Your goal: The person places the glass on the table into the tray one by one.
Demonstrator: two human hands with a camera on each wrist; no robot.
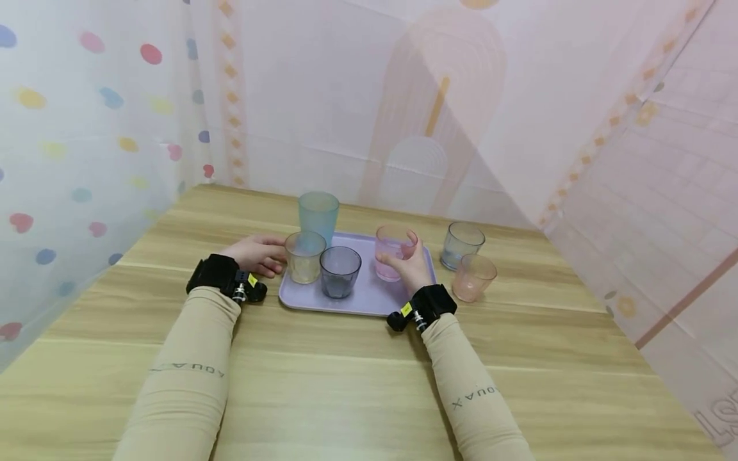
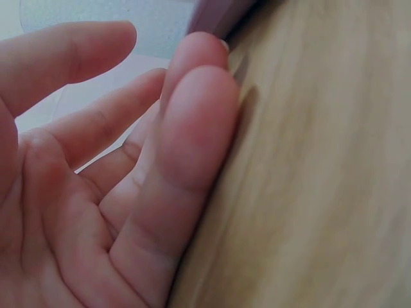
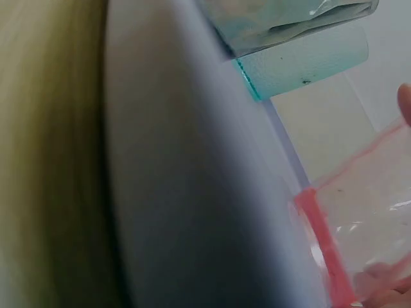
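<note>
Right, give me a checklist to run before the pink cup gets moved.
1. Right hand grips pink cup: ok.
2. Pink cup upright on tray: ok.
3. Left hand rests by the tray's left edge: ok.
4. Space around the pink cup: ok, the dark cup stands apart from it.
5. Pink cup empty: cannot tell.
6. Two cups off the tray, close to the right wrist: not ok.

4 cups (image 1: 319, 255) stand on the tray (image 1: 369, 299), 2 more cups (image 1: 468, 259) on the table (image 1: 346, 384) right of it.
</note>
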